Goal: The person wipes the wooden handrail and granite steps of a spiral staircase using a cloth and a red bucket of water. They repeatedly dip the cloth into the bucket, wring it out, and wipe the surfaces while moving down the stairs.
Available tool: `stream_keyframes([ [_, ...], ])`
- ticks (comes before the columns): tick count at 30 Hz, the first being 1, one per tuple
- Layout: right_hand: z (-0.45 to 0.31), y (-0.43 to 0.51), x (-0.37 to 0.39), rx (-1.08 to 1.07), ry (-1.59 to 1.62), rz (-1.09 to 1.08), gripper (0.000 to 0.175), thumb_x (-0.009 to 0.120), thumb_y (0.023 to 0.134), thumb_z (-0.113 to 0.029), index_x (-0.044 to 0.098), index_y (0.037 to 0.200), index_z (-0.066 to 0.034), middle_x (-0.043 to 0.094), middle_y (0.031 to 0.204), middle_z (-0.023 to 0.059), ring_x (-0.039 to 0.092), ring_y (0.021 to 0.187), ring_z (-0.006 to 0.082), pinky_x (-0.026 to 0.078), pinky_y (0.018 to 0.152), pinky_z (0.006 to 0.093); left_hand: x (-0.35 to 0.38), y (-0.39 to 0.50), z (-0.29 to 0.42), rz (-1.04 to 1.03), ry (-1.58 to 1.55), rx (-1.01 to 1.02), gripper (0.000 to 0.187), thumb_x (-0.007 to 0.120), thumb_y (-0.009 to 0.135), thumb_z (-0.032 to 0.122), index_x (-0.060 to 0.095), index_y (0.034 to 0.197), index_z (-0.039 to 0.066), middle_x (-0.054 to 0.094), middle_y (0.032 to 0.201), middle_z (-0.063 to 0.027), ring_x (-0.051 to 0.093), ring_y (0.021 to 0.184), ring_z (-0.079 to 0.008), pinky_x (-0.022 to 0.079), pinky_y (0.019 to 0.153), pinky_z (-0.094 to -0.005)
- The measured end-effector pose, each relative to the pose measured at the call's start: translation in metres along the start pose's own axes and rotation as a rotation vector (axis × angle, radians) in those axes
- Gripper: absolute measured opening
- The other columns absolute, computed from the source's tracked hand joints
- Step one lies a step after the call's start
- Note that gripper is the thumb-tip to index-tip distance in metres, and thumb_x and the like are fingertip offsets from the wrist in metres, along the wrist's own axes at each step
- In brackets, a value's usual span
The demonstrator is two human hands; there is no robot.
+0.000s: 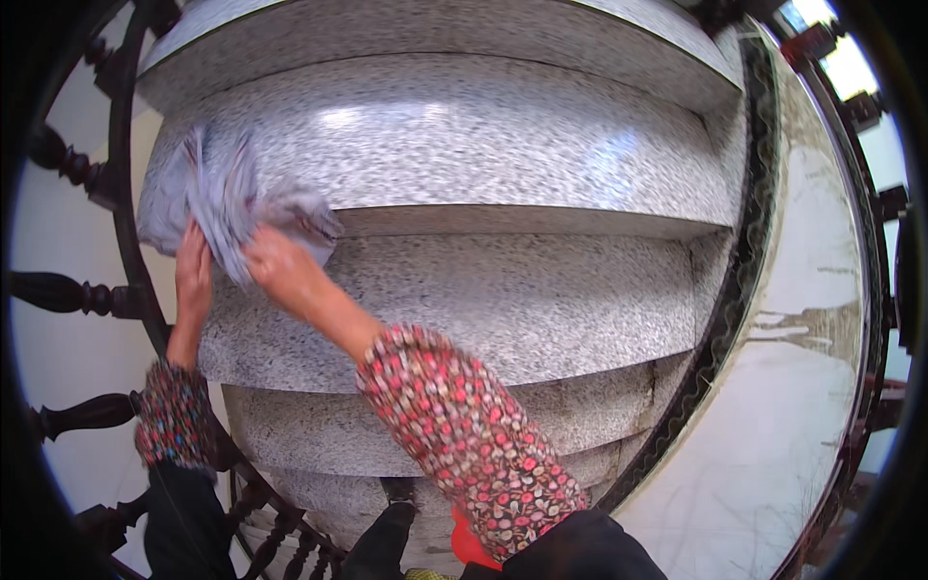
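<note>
A light grey cloth (225,181) lies bunched over the left end of a speckled granite stair tread (464,152), partly hanging over its front edge. My right hand (279,264) grips the cloth's lower folds, slightly blurred. Just left of it, my left hand (193,264) touches the cloth's near edge with its fingers together; the fingertips are partly hidden by the folds, so its hold is unclear. Both forearms wear floral sleeve covers.
Dark turned balusters (80,293) and a curved rail run along the left. A dark wavy-patterned border (754,196) edges the stairs at right, beside a stained pale ledge (805,326). Lower steps (312,428), my foot (399,489) and a red object (475,544) are below.
</note>
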State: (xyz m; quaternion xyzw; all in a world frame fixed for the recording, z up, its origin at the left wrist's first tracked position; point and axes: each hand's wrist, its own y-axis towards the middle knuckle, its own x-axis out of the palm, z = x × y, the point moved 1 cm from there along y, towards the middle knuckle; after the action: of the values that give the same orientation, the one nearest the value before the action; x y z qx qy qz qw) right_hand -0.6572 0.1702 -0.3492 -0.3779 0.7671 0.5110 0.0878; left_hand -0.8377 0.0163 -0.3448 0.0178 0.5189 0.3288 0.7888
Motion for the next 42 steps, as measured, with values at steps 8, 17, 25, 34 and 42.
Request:
stream_keyframes([
  [8, -0.019, -0.239, -0.189, 0.392, -0.060, -0.222, 0.032, 0.054, 0.076, 0.005, 0.064, 0.105, -0.0012, 0.063, 0.118, 0.0137, 0.058, 0.115, 0.0318, 0.048, 0.098, 0.0408, 0.120, -0.132, 0.195, -0.670, 0.026, -0.045, 0.027, 0.057, 0.089, 0.014, 0.057, 0.113, 0.002, 0.056, 0.111, -0.0198, 0.053, 0.106, -0.0388, 0.043, 0.088, -0.0433],
  [17, 0.110, -0.326, -0.405, 0.569, -0.672, -0.092, 0.040, 0.049, 0.076, 0.005, 0.058, 0.115, -0.0016, 0.059, 0.117, 0.0187, 0.055, 0.114, 0.0346, 0.045, 0.097, 0.0430, 0.298, -0.019, 0.435, -0.842, -0.093, 0.101, 0.042, 0.046, 0.097, 0.040, 0.051, 0.129, 0.013, 0.062, 0.116, -0.0144, 0.067, 0.088, -0.0329, 0.055, 0.074, -0.0418],
  [25, 0.095, -0.416, -0.491, 0.729, -0.733, -0.069, 0.064, 0.039, 0.070, 0.011, 0.049, 0.132, -0.0020, 0.045, 0.136, 0.0217, 0.043, 0.126, 0.0400, 0.035, 0.107, 0.0430, 0.357, -0.113, 0.542, -0.048, -0.454, 0.392, 0.018, 0.056, 0.088, 0.022, 0.054, 0.098, 0.007, 0.061, 0.085, -0.0132, 0.061, 0.074, -0.0343, 0.047, 0.067, -0.0480],
  [34, -0.001, -0.323, -0.351, 0.924, -0.420, -0.178, 0.021, 0.063, 0.080, -0.012, 0.067, 0.096, 0.0005, 0.052, 0.126, 0.0206, 0.046, 0.119, 0.0396, 0.033, 0.103, 0.0446, 0.204, -0.094, 0.413, -0.046, -0.377, 0.234, 0.046, 0.067, 0.081, 0.024, 0.056, 0.122, 0.008, 0.058, 0.119, -0.0157, 0.053, 0.115, -0.0336, 0.038, 0.099, -0.0520],
  [42, -0.018, -0.215, -0.201, 0.487, -0.230, -0.281, 0.025, 0.075, 0.071, -0.019, 0.056, 0.063, -0.0043, 0.053, 0.091, 0.0127, 0.050, 0.090, 0.0345, 0.039, 0.081, 0.0451, 0.178, -0.061, 0.272, -0.356, -0.281, 0.225, 0.050, 0.060, 0.074, 0.020, 0.055, 0.122, 0.008, 0.054, 0.126, -0.0123, 0.048, 0.124, -0.0254, 0.028, 0.110, -0.0542],
])
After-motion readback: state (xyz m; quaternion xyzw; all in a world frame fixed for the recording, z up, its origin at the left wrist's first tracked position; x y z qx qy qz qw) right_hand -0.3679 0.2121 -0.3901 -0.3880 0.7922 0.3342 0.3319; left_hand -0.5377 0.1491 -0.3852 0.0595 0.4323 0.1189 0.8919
